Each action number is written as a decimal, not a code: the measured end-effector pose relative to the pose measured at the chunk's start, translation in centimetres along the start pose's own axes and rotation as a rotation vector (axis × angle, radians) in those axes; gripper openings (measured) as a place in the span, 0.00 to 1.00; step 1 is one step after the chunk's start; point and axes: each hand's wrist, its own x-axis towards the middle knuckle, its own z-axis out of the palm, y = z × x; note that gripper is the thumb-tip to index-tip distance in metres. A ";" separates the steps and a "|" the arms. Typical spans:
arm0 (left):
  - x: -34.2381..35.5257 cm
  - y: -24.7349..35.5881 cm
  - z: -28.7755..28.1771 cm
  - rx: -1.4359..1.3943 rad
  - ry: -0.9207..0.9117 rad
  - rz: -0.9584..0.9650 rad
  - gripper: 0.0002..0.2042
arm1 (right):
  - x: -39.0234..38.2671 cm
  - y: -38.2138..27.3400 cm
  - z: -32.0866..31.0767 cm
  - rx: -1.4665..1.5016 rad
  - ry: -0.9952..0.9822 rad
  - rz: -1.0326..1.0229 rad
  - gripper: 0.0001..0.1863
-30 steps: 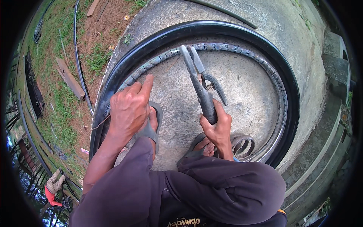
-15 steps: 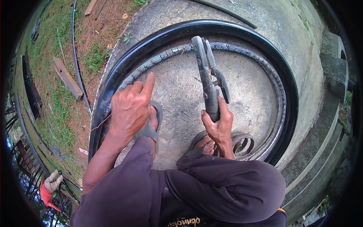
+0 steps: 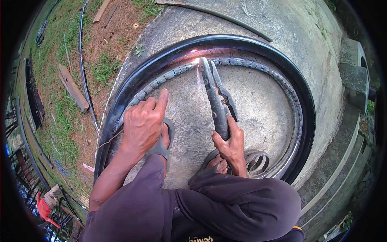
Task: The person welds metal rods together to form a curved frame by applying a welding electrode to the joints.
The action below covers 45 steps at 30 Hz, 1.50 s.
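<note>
My right hand [image 3: 230, 145] grips the dark handle of a welding electrode holder [image 3: 219, 117], thumb along one side. The holder's jaws point away from me, against a bright glow at the inner edge of a curved black metal piece [image 3: 225, 40]. Inside that curve runs a ribbed, notched metal strip [image 3: 161, 78] bent into a loop. My left hand [image 3: 143, 123] is closed, its index finger stretched toward the strip. A thin copper-coloured wire [image 3: 108, 142] shows on both sides of this hand and appears to be held in it; the grip itself is hidden.
Concrete [image 3: 189, 107] lies under the work, with my sandalled feet inside the loop. A small metal scroll [image 3: 256, 162] sits by my right knee. A grey rod [image 3: 225, 15] lies beyond. On the grass at left are wood pieces [image 3: 73, 88] and a dark hose [image 3: 82, 68]; concrete steps rise at right.
A bright glow has appeared at the holder's jaws, which now meet the strip's far side. The view has shifted slightly, and my left hand keeps its pose.
</note>
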 end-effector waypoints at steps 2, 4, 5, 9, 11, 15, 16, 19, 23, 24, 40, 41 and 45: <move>0.0 0.0 0.1 0.007 0.022 0.010 0.31 | -0.1 0.3 0.1 0.065 -0.010 0.000 0.24; 0.0 0.0 -0.2 0.018 -0.004 0.004 0.32 | 0.1 0.5 0.0 0.082 -0.025 0.001 0.25; 0.0 0.0 -0.2 0.013 -0.002 0.005 0.32 | 0.0 0.5 0.0 0.087 -0.030 0.028 0.27; 0.1 0.1 -0.1 0.019 0.006 0.008 0.32 | 0.0 0.5 -0.2 0.076 -0.032 0.051 0.29; 0.0 0.1 0.0 0.023 0.013 0.002 0.32 | 0.0 0.4 -0.2 0.069 -0.036 0.053 0.29; -0.3 -0.1 0.1 0.049 0.034 0.011 0.32 | -0.1 0.5 0.0 0.077 -0.043 0.035 0.29; -0.4 -0.2 0.0 0.042 0.045 0.009 0.31 | -0.1 0.6 0.1 0.078 -0.043 0.021 0.29; 0.2 0.1 -1.0 -0.134 -0.004 -0.050 0.28 | -0.2 0.4 0.1 0.175 -0.023 0.065 0.28; 0.8 0.4 -1.7 -0.165 -0.048 -0.098 0.25 | -0.4 1.0 -0.4 0.233 -0.020 0.082 0.27; 0.8 0.3 -1.7 -0.124 -0.042 -0.088 0.26 | -0.3 1.1 -0.5 0.229 -0.033 0.080 0.27; 0.0 -0.3 -0.5 -0.006 0.000 -0.012 0.29 | 0.1 -0.7 -0.5 0.197 -0.118 0.075 0.16; 0.0 -0.2 -0.5 -0.006 0.007 -0.009 0.29 | 0.2 -0.4 -0.5 0.180 -0.120 0.066 0.16; 0.1 -0.3 -0.3 -0.006 0.027 -0.005 0.28 | 0.0 -0.6 -0.6 0.164 -0.107 0.138 0.25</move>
